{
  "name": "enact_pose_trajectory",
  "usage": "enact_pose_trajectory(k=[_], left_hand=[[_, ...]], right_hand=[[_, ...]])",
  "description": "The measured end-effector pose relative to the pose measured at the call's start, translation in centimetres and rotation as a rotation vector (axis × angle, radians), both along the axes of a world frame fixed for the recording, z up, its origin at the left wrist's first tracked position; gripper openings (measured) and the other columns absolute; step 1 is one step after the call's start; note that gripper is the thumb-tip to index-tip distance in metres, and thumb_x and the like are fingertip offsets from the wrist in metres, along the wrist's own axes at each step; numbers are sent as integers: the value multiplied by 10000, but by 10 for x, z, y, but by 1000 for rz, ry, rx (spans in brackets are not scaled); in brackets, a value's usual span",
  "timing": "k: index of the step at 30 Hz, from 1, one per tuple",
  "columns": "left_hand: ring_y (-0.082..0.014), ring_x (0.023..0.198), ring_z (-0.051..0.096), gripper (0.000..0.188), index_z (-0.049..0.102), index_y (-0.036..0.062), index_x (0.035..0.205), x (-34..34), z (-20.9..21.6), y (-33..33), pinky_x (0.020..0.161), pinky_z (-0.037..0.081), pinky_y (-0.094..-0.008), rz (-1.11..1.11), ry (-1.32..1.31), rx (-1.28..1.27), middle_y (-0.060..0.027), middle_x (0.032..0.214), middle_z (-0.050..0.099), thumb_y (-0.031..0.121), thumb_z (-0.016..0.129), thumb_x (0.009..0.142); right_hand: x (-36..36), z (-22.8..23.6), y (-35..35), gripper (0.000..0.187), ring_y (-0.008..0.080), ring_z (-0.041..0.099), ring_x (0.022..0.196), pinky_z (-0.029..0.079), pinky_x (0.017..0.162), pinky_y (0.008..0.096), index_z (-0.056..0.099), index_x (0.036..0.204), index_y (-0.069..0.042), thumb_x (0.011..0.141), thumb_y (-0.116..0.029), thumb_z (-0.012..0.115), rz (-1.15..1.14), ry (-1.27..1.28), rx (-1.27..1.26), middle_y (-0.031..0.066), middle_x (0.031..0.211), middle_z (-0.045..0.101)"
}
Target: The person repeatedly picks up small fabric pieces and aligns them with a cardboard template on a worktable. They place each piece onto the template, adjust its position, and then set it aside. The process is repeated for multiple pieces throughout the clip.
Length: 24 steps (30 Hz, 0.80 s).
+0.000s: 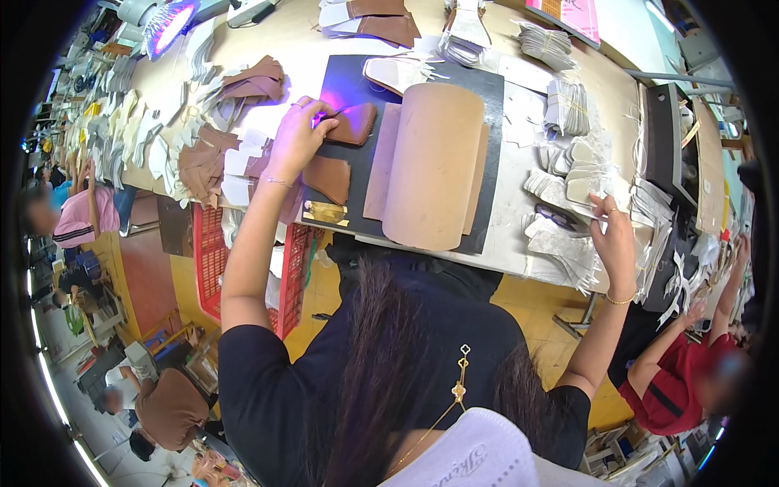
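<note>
While left hand (300,136) sat narrow-fingered by brown pad (354,126) at 10 o'clock from block (434,166), right hand (613,241) was at pale pieces (578,187), 3 o'clock, couldn't tell either hold.

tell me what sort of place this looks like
Probably a workshop or small factory, perhaps one making shoe parts: there are bundled pale cut pieces, fanned brown pieces and a person in a red shirt nearby.
</note>
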<state>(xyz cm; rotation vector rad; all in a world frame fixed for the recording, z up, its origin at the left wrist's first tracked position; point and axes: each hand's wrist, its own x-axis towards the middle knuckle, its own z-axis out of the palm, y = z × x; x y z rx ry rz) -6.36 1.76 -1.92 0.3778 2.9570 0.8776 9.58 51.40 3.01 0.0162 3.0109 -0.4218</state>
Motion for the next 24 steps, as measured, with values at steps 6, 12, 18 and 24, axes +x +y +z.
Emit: enact_pose_trajectory(k=[6,12,18,24], left_hand=[[-280,797,603,215,640,14,889,-11,5,-2,741,481,-376,89,-182,-25,-151,828,609,144,744,753],[-203,719,579,153,614,0,834,-2,11,9,695,472,-318,54,-222,30,-121,816,623,93,698,745],[-79,730,504,127,563,45,807,-6,39,-14,662,423,-244,-50,-593,434,17,797,559,106,672,785],[-65,712,569,138,574,54,847,14,102,8,648,467,-205,5,-697,766,14,791,595,102,701,820]], right_hand=[[0,13,6,228,242,682,903,497,785,308,610,1056,-2,830,24,623,-95,74,-355,122,954,696],[-2,23,-3,152,84,614,779,502,658,222,642,1028,25,877,11,635,-236,221,-664,34,886,642],[-18,24,-28,195,60,575,768,488,652,201,657,1074,26,882,3,639,-138,327,-783,26,895,612],[-32,41,-52,215,81,601,803,515,690,228,660,1083,33,871,2,655,-172,303,-1036,32,914,627]])
